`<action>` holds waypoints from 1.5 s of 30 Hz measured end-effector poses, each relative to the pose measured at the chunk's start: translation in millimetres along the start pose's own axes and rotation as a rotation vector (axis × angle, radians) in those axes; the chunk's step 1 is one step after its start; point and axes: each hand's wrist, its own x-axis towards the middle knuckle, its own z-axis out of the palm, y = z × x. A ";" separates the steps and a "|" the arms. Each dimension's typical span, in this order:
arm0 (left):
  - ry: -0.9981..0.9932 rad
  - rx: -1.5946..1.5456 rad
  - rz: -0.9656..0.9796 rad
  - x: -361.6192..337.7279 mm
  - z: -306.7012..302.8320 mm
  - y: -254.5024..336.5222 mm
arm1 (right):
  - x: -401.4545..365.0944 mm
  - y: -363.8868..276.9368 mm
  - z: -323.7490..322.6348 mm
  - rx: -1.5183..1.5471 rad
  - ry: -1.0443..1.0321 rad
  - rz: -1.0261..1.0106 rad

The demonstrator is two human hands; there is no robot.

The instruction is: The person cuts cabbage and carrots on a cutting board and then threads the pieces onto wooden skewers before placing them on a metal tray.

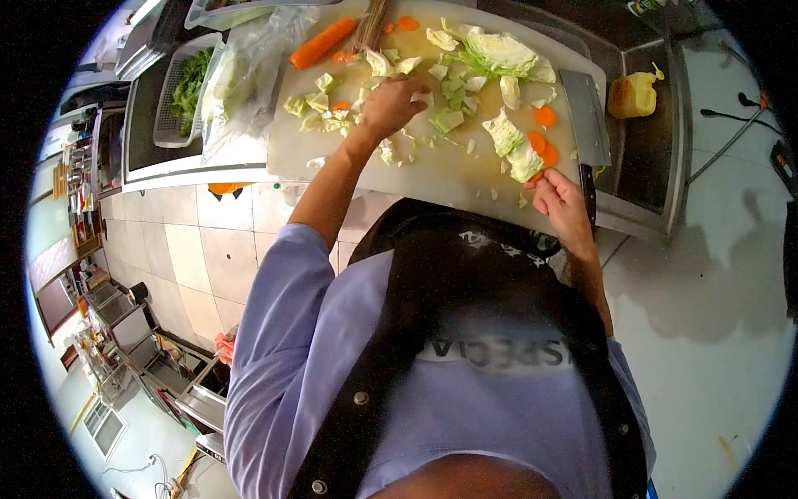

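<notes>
My left hand is over the middle of the white cutting board, palm down among chopped cabbage pieces. Its thumb and fingers are apart, and I see nothing clearly gripped in them. Near the board's front right edge, my right hand pinches a carrot slice at the end of a cabbage chunk. More carrot slices lie just beyond it. A cleaver rests on the right side of the board, its black handle beside my right wrist. A large cabbage wedge lies farther back.
A whole carrot and a bundle of thin brown sticks lie at the board's back left. Beyond the left edge are a plastic bag and a basket of leafy greens. A yellow bottle stands to the right.
</notes>
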 end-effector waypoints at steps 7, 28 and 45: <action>0.107 -0.053 0.035 -6.9 5.3 -2.3 | 2.9 1.0 4.4 0.061 0.017 -0.025; -0.440 -1.947 -0.377 -80.9 -19.8 92.5 | 62.3 -73.1 32.5 0.156 -0.304 -0.420; 0.151 -1.249 -0.216 -88.6 -19.6 116.1 | 61.6 -59.0 43.6 0.170 -0.074 -0.431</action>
